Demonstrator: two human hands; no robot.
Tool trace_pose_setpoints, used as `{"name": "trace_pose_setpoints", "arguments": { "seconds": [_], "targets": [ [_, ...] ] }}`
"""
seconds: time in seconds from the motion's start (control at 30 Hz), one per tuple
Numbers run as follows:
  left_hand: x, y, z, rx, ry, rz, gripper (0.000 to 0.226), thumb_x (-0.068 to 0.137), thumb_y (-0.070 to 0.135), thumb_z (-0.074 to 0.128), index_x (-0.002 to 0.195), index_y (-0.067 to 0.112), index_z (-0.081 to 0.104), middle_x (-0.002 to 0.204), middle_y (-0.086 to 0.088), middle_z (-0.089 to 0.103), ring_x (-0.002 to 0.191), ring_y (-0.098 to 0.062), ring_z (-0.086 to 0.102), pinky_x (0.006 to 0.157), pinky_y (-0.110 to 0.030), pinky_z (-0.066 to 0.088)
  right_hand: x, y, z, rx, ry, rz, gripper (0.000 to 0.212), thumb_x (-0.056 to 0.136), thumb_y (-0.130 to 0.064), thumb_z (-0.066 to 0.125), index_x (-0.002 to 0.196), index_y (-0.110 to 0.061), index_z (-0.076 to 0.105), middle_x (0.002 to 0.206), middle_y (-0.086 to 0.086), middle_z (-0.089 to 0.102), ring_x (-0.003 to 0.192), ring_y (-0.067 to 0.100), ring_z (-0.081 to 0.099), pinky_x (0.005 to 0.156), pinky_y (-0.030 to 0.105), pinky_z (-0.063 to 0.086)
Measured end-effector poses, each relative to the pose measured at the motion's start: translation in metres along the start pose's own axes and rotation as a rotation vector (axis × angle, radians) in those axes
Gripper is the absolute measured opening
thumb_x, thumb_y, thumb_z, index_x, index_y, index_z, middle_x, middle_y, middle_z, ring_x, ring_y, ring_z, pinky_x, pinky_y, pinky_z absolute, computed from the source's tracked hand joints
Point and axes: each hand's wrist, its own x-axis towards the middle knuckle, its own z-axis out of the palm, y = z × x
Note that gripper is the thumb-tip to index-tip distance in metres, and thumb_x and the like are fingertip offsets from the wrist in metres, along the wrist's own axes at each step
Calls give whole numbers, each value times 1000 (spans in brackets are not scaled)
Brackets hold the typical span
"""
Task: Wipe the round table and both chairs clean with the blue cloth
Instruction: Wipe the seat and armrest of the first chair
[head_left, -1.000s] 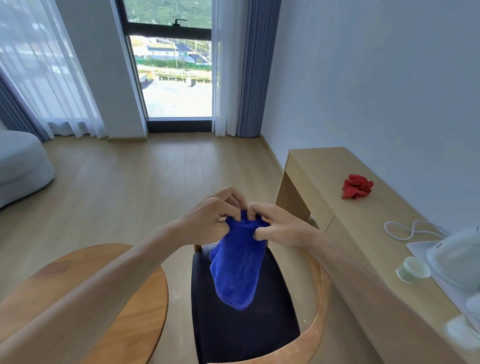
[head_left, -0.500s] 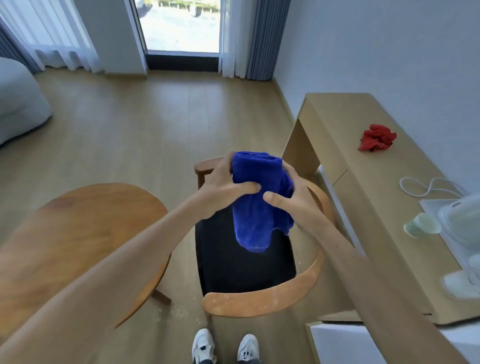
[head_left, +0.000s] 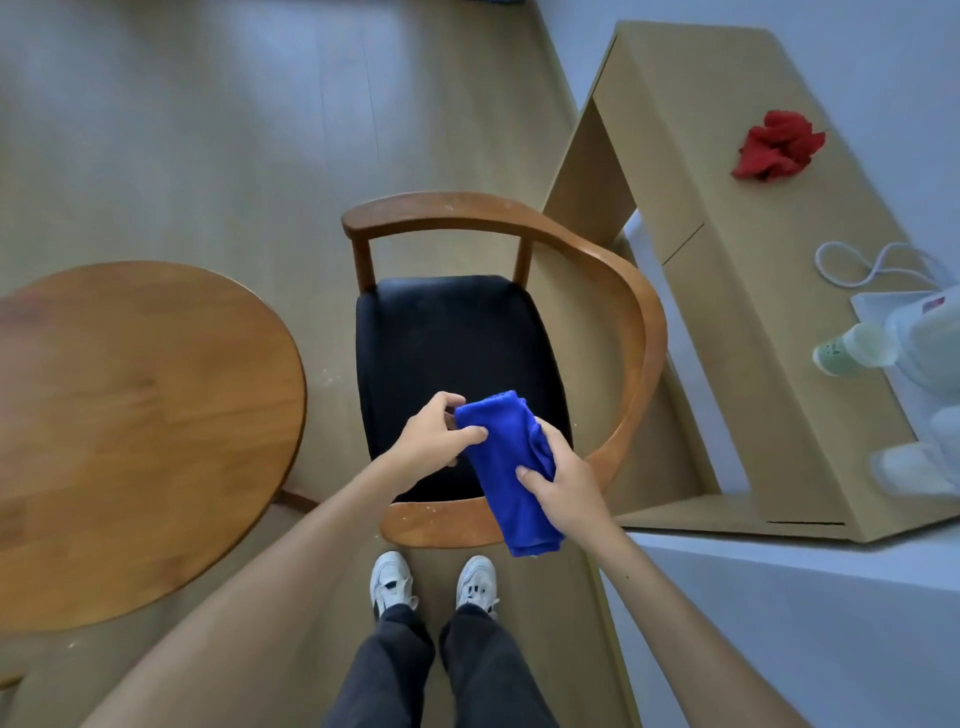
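A folded blue cloth hangs over the near edge of a wooden chair with a black seat. My left hand pinches the cloth's upper left edge between thumb and fingers. My right hand grips the cloth along its right side, thumb across the front. The round wooden table stands to the left of the chair. Only one chair is in view.
A light wooden desk stands against the wall on the right, close to the chair's armrest. On it lie a red cloth, a white cable, a small green cup and a white kettle. My feet stand just behind the chair.
My head tilted down, so the window left the view and my feet appeared. Both hands lowered the cloth, now folded narrower, from above the chair's back toward its near rim.
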Motion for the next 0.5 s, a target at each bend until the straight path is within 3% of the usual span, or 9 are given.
{"name": "trace_pose_setpoints", "arguments": {
  "seconds": [0.17,0.27,0.33,0.4,0.5],
  "targets": [
    [7,-39,22,166,44,20,56,86,28,63,136,18,40,111,7,59,96,-5,57,77,-17,46,1,42,22,-37,14,130,52,94,-23,56,141,-32,36,115,-20,55,98,-6,54,71,6,43],
    [5,-62,45,602,129,129,63,90,32,53,145,14,30,144,-4,37,130,-20,39,99,-34,44,8,72,28,-309,-45,144,45,94,-25,54,137,-25,41,121,-3,56,113,14,50,88,22,42],
    [2,-74,67,907,98,209,66,93,38,43,150,13,21,157,-10,18,145,-27,16,114,-38,27,14,90,26,-601,-76,95,43,93,-26,53,135,-20,45,127,1,52,122,22,39,101,31,35],
    [-1,-81,92,1043,65,251,69,94,45,34,152,15,14,160,-12,7,148,-30,3,119,-43,12,19,103,17,-682,-99,23,46,91,-31,54,136,-21,48,135,-1,45,126,20,31,106,31,28],
    [-4,-79,124,1061,149,191,73,89,53,38,150,16,28,158,-18,20,145,-40,15,115,-55,18,30,122,-11,-622,-123,-113,35,91,-29,56,125,-22,60,137,-3,45,130,17,29,108,30,24]
  ]
}}
